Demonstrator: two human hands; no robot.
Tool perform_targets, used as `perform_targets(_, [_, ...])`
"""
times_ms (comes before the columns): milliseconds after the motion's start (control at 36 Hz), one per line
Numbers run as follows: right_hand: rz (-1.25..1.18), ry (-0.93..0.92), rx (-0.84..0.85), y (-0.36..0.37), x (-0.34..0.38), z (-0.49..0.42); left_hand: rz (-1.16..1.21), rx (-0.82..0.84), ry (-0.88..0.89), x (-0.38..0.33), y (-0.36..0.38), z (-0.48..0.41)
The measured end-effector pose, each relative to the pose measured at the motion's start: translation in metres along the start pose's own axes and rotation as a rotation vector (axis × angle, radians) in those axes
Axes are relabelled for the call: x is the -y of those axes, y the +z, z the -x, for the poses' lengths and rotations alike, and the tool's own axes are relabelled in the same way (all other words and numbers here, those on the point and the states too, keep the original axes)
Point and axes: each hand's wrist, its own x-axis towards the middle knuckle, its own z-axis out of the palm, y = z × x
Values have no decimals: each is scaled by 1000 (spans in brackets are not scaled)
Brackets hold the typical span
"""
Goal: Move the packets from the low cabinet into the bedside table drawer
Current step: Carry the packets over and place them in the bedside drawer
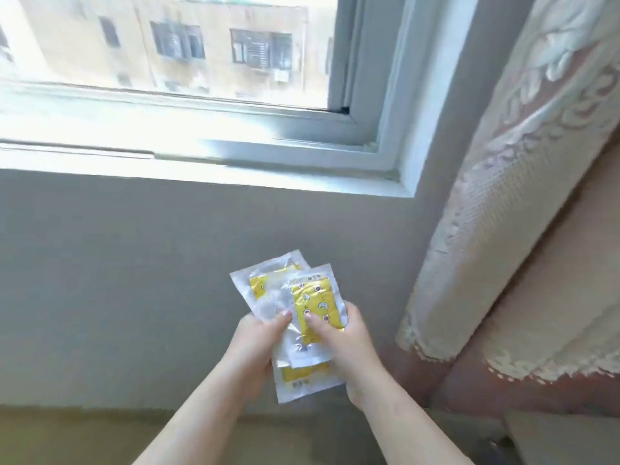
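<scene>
packets (303,317) fanned between left hand (256,340) and right hand (342,344), wall (134,280) behind, window (167,78) above, curtain (503,162) right

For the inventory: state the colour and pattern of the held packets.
The packets: clear wrapping, yellow inside with small cartoon faces. Head view.

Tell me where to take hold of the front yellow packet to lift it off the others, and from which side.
Probably best: pinch the front packet by its flat clear seal along the top edge, coming from above. That margin sticks up free, while the right hand grips its lower half, thumb on the yellow face, and the left hand holds the packets behind.
</scene>
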Motion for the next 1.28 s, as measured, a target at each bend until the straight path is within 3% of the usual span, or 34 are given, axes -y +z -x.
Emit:
perform_targets(167, [76,9,330,180,22,8,12,-388,142,-41,-175,23])
perform_targets(306, [78,101,546,326,6,35,68,-623,122,-55,-317,64])
perform_targets(611, [146,283,975,599,-56,126,406,-977,95,-60,-556,197])
perform_targets(833, [203,352,1132,718,-84,136,621,-1192,126,-46,-656,201])
perform_targets(972, [249,397,1161,802,-92,99,694,-1335,165,-58,-739,159])
perform_targets(1083, [267,429,1212,885,-89,63,752,-1351,187,-82,-812,121])
perform_targets(1278, [502,467,1412,1019,-102,65,861,-1554,127,-94,-921,122])
